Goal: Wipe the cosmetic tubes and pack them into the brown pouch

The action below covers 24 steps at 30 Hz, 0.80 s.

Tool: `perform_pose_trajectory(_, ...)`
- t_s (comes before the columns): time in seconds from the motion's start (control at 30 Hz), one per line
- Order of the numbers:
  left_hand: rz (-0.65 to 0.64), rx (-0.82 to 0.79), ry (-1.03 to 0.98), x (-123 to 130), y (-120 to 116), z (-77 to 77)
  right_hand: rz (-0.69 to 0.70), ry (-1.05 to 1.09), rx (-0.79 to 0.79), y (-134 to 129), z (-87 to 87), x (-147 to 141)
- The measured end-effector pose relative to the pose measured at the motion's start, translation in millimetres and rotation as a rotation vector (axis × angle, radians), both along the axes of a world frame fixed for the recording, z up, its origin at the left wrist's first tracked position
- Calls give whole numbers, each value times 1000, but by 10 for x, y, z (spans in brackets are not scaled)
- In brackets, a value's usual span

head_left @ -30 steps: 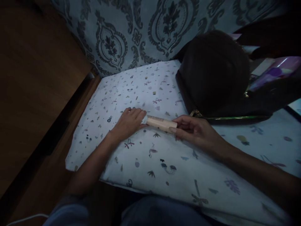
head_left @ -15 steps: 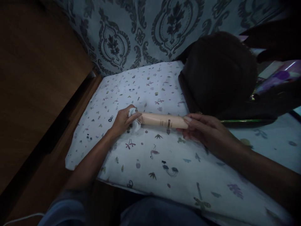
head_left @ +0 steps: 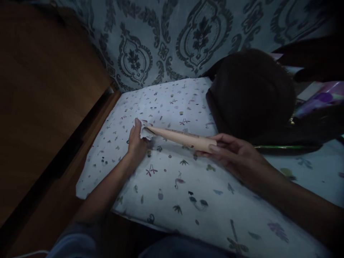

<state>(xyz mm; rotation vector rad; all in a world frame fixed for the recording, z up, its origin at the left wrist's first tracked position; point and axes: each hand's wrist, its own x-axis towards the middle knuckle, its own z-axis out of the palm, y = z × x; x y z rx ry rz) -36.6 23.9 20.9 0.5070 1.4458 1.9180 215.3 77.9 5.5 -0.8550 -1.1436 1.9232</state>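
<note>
Two bare hands meet over a peach-coloured, flattened cosmetic tube [head_left: 185, 139].

Your right hand [head_left: 236, 157] grips the tube's wide end between thumb and fingers; its narrow end reaches the crumpled white tissue [head_left: 146, 132] pinched by your left hand [head_left: 137, 141]. Beneath your fingers lies a white cloth surface with small printed motifs [head_left: 172, 200]; beyond your right fingertips sits a dark, rounded leather-like bag [head_left: 252, 96].

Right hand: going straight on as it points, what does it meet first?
The tube in the right hand would likely meet the tissue in the left hand first; depth is unclear, they may be touching.
</note>
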Motion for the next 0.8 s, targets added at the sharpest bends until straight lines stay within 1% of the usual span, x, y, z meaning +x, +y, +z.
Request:
perform_pose_trajectory(0.07,-13,24,-120,47,31,-5,29,-44,68,-14,-5,0)
perform_pose_trajectory(0.13,-77,38,-198,109,50,-2,51,-96,141,-36,10,-5)
perform_pose_trajectory(0.2,-159,38,-233,180,51,10,54,-141,229,-61,28,-15)
perform_pose_trajectory(0.37,-341,44,-207,338,-5,38,-41,-207,536,-113,-7,-35)
perform_pose_trajectory(0.47,-447,25,-194,384,-39,14,-79,-276,681,-127,-41,-18)
perform_pose_trajectory(0.57,-616,-16,-155,416,-68,-31,-119,-374,801,-125,-51,19)
perform_pose_trajectory(0.67,-781,-90,-129,466,-100,-52,-153,-415,895,-102,-60,55)
perform_pose_trajectory(0.73,-830,-125,-146,502,-115,-47,-156,-427,956,-82,-70,71)
perform_pose_trajectory(0.8,-810,-139,-190,522,-114,-35,-162,-432,1022,-67,-79,78)
